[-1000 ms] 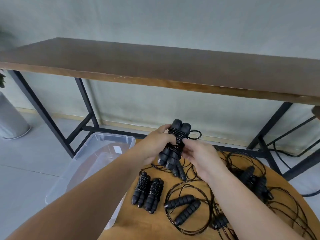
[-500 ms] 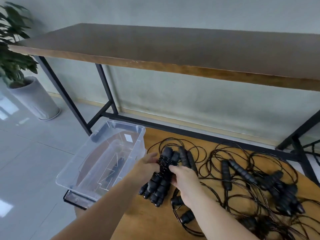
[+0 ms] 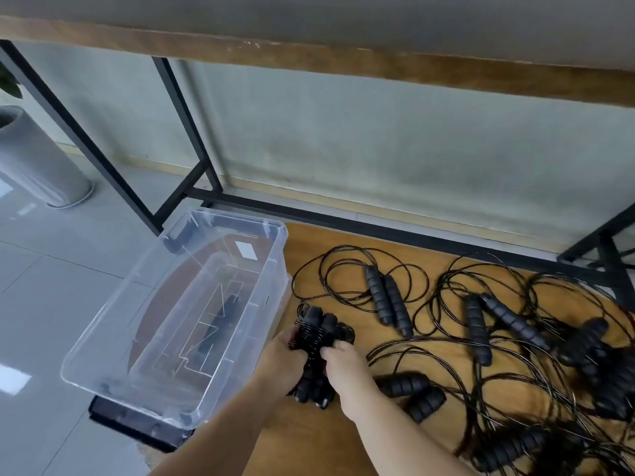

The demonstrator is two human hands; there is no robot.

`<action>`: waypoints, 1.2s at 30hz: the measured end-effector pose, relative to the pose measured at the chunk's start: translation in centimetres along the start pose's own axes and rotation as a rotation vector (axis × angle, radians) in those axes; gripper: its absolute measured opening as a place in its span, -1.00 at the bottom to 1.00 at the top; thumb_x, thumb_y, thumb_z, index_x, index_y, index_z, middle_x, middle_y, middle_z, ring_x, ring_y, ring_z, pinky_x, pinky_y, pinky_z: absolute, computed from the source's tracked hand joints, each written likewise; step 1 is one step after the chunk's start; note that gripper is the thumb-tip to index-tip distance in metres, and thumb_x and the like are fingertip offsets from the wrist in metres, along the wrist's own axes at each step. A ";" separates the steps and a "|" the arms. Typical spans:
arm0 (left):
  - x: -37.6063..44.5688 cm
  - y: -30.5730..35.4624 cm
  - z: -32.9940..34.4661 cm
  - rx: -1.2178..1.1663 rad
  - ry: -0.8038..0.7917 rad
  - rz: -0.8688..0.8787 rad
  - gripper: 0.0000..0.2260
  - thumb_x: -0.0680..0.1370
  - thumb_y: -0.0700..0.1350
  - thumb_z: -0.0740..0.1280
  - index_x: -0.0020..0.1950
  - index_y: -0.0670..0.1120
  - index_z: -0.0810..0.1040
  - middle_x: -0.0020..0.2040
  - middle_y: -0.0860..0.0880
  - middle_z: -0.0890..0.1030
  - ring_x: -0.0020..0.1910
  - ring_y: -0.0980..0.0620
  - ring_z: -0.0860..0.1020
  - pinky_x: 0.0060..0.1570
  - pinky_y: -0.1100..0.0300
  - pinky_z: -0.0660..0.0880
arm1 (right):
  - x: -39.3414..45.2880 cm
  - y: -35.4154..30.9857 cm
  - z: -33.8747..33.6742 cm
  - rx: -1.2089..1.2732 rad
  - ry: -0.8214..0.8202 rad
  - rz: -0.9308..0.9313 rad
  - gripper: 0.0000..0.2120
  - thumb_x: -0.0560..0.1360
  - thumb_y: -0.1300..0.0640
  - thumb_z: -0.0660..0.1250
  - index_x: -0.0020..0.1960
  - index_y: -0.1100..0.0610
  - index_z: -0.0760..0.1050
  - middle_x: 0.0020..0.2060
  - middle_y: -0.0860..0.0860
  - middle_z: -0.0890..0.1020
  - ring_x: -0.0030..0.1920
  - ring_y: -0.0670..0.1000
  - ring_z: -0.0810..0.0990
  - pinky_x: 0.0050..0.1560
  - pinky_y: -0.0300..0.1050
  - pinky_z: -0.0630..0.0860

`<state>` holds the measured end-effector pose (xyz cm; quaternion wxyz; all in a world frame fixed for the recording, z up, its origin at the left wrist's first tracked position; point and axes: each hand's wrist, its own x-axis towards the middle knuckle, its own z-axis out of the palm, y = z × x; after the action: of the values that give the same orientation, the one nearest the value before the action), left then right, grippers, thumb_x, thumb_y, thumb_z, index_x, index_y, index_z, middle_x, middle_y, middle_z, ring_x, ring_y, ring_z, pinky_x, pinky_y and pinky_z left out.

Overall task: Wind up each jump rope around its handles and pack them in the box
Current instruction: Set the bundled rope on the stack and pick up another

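Both hands hold a cluster of wound black jump ropes (image 3: 318, 333) low over the round wooden table (image 3: 319, 441), just right of the clear plastic box (image 3: 192, 410). My left hand (image 3: 280, 360) grips the bundles from the left, and my right hand (image 3: 343, 364) grips them from the right. The lower handle ends stick out between my wrists. No rope shows inside the box. Loose unwound ropes lie to the right, one pair of handles (image 3: 388, 304) near the middle and a tangle (image 3: 536, 341) beyond.
The box sits on the table's left edge, over a black lid (image 3: 113, 419). A long wooden bench (image 3: 343, 53) with black metal legs (image 3: 182, 108) stands behind. A grey planter (image 3: 37, 159) is on the tiled floor at far left.
Both hands have lowered the wound rope from chest height down to the table, onto the other wound bundles beside the box. The view has tilted down and left.
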<state>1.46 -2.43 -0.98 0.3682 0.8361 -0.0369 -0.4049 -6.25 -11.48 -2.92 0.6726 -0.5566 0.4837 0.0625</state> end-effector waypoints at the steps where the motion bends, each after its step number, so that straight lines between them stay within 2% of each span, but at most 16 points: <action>1: 0.2 -0.1 0.0 0.017 -0.003 0.001 -0.47 0.52 -0.29 0.18 0.43 0.12 0.41 0.17 -0.03 0.59 0.05 0.02 0.59 0.07 0.14 0.56 | 0.5 0.1 0.2 -0.006 0.003 0.006 -0.81 0.56 0.23 0.19 -0.01 0.11 0.58 -0.05 0.14 0.66 0.00 0.16 0.62 0.04 0.05 0.56; 4: 0.9 -0.3 0.3 0.058 -0.013 0.008 -0.47 0.54 -0.28 0.17 0.47 0.11 0.37 0.13 0.02 0.57 -0.06 0.14 0.56 -0.14 0.28 0.50 | 1.3 0.4 0.4 -0.038 0.013 0.016 -0.81 0.56 0.22 0.20 0.02 0.10 0.59 -0.05 0.12 0.66 -0.02 0.13 0.62 -0.01 0.00 0.57; 5: 0.9 -0.4 0.4 0.069 -0.017 0.012 -0.47 0.55 -0.28 0.17 0.47 0.10 0.36 0.09 0.04 0.55 -0.08 0.15 0.55 -0.15 0.29 0.49 | 1.6 0.5 0.4 -0.050 0.017 0.015 -0.81 0.57 0.21 0.20 0.03 0.10 0.58 -0.05 0.11 0.66 -0.03 0.12 0.62 -0.06 -0.03 0.57; 8: 0.9 -0.6 0.6 0.116 -0.011 0.036 -0.47 0.55 -0.28 0.18 0.48 0.09 0.33 0.04 0.05 0.52 -0.01 0.05 0.56 -0.02 0.21 0.49 | 1.8 0.6 0.6 -0.076 0.026 0.018 -0.83 0.58 0.19 0.21 0.06 0.08 0.57 -0.05 0.09 0.64 -0.08 0.06 0.60 -0.22 -0.12 0.49; 10: 1.0 -0.7 0.6 0.146 0.003 0.039 -0.46 0.54 -0.26 0.20 0.49 0.09 0.33 0.10 0.03 0.55 0.07 -0.01 0.58 0.10 0.13 0.54 | 1.8 0.5 0.8 -0.112 0.042 0.025 -0.82 0.55 0.17 0.24 0.11 0.11 0.56 -0.06 0.08 0.63 -0.10 0.06 0.59 -0.24 -0.13 0.47; 13: 1.1 -0.7 0.5 0.183 0.004 0.023 -0.45 0.53 -0.23 0.22 0.51 0.10 0.31 0.29 -0.06 0.54 0.14 -0.06 0.58 0.16 0.08 0.54 | 1.8 0.4 1.0 -0.161 0.055 0.035 -0.78 0.52 0.16 0.25 0.13 0.16 0.55 -0.06 0.11 0.62 -0.12 0.09 0.59 -0.23 -0.10 0.50; 16: 1.2 -0.9 0.7 0.211 0.023 0.070 -0.47 0.54 -0.22 0.22 0.49 0.09 0.32 0.24 -0.09 0.57 0.13 -0.11 0.59 0.08 0.10 0.55 | 1.7 0.3 0.8 -0.233 0.057 0.028 -0.80 0.51 0.14 0.25 0.07 0.17 0.55 -0.04 0.12 0.61 -0.09 0.11 0.59 -0.12 -0.04 0.53; 18: 1.1 -0.9 0.8 0.232 0.067 0.116 -0.47 0.54 -0.23 0.23 0.50 0.07 0.32 0.32 -0.09 0.52 0.22 -0.12 0.55 0.15 0.11 0.51 | 1.5 0.4 0.6 -0.264 0.073 0.003 -0.80 0.53 0.12 0.24 0.08 0.17 0.54 -0.02 0.09 0.59 -0.07 0.10 0.57 -0.04 -0.02 0.54; 20: 0.6 -0.6 1.3 0.276 0.151 0.199 -0.50 0.55 -0.25 0.23 0.48 0.04 0.37 0.41 -0.03 0.43 0.31 -0.05 0.47 0.21 0.19 0.43 | 0.9 0.6 -0.1 -0.280 0.114 -0.034 -0.78 0.57 0.12 0.22 0.15 0.17 0.52 -0.02 0.05 0.56 -0.05 0.07 0.55 0.02 -0.03 0.53; 23: -0.5 0.1 2.0 0.289 0.239 0.402 -0.64 0.55 -0.28 0.24 0.31 -0.01 0.54 0.22 0.06 0.55 0.15 0.09 0.53 0.03 0.47 0.37 | -0.2 1.2 -1.2 -0.209 0.183 -0.108 -0.75 0.61 0.07 0.21 0.21 0.09 0.56 0.08 0.03 0.62 0.06 0.05 0.59 0.10 -0.02 0.57; 25: -1.5 0.8 3.3 0.279 0.189 0.507 -0.72 0.55 -0.30 0.26 0.15 -0.02 0.61 0.05 0.12 0.57 -0.01 0.17 0.54 -0.12 0.58 0.33 | -1.2 1.7 -3.2 -0.096 0.251 -0.114 -0.83 0.60 0.01 0.22 0.07 -0.02 0.58 -0.01 -0.02 0.65 0.02 0.03 0.62 0.09 0.06 0.60; 26: -1.6 1.0 3.2 0.286 0.156 0.527 -0.75 0.56 -0.29 0.26 0.09 -0.01 0.63 0.00 0.14 0.57 -0.05 0.21 0.53 -0.13 0.60 0.32 | -1.3 1.5 -3.5 -0.043 0.275 -0.108 -0.84 0.59 0.02 0.24 -0.01 -0.01 0.59 -0.10 -0.02 0.65 -0.04 0.04 0.62 0.05 0.07 0.61; 27: -2.3 1.7 5.4 0.295 0.082 0.544 -0.77 0.58 -0.27 0.26 0.05 0.01 0.64 -0.01 0.17 0.57 -0.07 0.26 0.52 -0.13 0.62 0.32 | -2.1 2.5 -6.1 0.038 0.333 -0.076 -0.84 0.58 0.04 0.25 -0.05 0.02 0.60 -0.18 -0.02 0.64 -0.13 0.03 0.62 -0.01 0.04 0.62; 29: -2.3 1.9 6.2 0.283 0.021 0.525 -0.81 0.61 -0.20 0.27 0.02 0.04 0.64 -0.01 0.21 0.58 -0.08 0.34 0.51 -0.13 0.60 0.34 | -2.6 2.7 -8.0 0.157 0.344 -0.023 -0.86 0.57 0.11 0.28 -0.08 0.08 0.60 -0.28 -0.02 0.61 -0.26 -0.02 0.56 -0.17 -0.08 0.54; 33: -2.6 2.2 10.7 0.319 -0.157 0.444 -0.80 0.61 -0.18 0.26 0.01 0.07 0.65 -0.09 0.18 0.63 -0.14 0.24 0.58 -0.21 0.53 0.41 | -3.9 4.3 -12.1 0.336 0.373 0.061 -0.87 0.56 0.26 0.28 -0.16 0.20 0.53 -0.35 0.04 0.50 -0.43 -0.04 0.41 -0.41 -0.24 0.36; 36: -1.8 2.1 14.0 0.484 -0.276 0.404 -0.75 0.61 -0.22 0.22 0.00 0.09 0.62 -0.01 0.09 0.65 -0.01 0.10 0.60 0.03 0.29 0.51 | -4.3 5.9 -13.9 0.353 0.361 0.104 -0.89 0.54 0.33 0.27 -0.15 0.23 0.50 -0.38 0.07 0.47 -0.47 -0.04 0.39 -0.46 -0.26 0.35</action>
<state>-9.14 -11.46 -4.08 0.2235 0.8123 -0.3463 -0.4127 -20.28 -18.56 -2.65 0.6578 -0.4070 0.6275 -0.0886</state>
